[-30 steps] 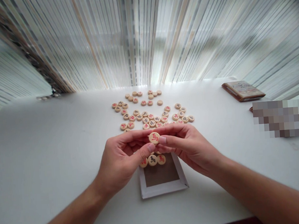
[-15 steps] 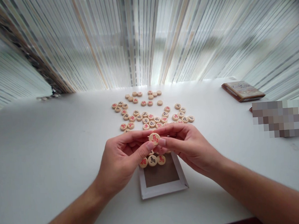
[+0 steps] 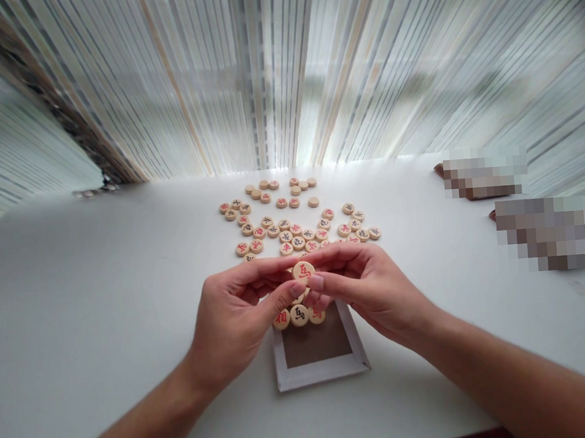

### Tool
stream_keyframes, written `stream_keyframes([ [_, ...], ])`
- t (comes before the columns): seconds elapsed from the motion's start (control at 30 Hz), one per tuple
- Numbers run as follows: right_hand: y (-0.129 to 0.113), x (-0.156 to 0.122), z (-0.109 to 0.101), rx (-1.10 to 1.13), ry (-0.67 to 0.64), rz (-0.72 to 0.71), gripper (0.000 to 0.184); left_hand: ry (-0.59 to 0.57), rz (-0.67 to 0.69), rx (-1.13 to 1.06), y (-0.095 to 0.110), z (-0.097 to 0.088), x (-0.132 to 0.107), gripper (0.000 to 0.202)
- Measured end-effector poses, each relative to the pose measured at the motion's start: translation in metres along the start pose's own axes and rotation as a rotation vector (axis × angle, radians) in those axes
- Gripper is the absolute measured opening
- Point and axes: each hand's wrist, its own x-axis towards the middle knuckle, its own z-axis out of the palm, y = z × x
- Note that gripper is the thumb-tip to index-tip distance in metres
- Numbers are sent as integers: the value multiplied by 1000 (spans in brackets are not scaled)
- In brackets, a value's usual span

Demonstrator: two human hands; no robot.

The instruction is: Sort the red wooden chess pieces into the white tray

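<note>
A round wooden Chinese chess piece [image 3: 303,271] with a red character faces me, pinched between the fingertips of both hands. My left hand [image 3: 245,299] grips its left side, thumb below and fingers behind. From the right, my right hand [image 3: 364,281] closes on the same piece with thumb and fingertips. Just beneath is a shallow box [image 3: 323,375] with a white rim and brown bottom. Inside it lies a row with a red-marked piece [image 3: 281,318], a black-marked piece [image 3: 299,315] and another red-marked piece [image 3: 317,315]. My fingers hide the box's far part.
Beyond my hands, several loose chess pieces [image 3: 297,243] are scattered on the white table [image 3: 127,284], some face down. Two blurred-out flat objects lie at the right, one farther back [image 3: 480,178] and one nearer [image 3: 554,234]. A striped curtain [image 3: 283,79] hangs behind the table.
Both hands keep hold of the chess piece in nearly the same place. My fingers have shifted slightly around it, and the view has moved a little.
</note>
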Motion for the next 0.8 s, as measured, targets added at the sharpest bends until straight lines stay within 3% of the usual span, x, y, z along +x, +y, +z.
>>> stream_keyframes([
  [0.37,2,-1,-1,-48,72,-27,24,-78,-18,4,-5,2,-3,20],
  [0.63,6,-2,0,-118,78,-28,27,-19,-28,44,-1,4,1,10],
  [0.8,4,0,1,-30,79,49,30,-9,-69,24,-2,2,2,8],
])
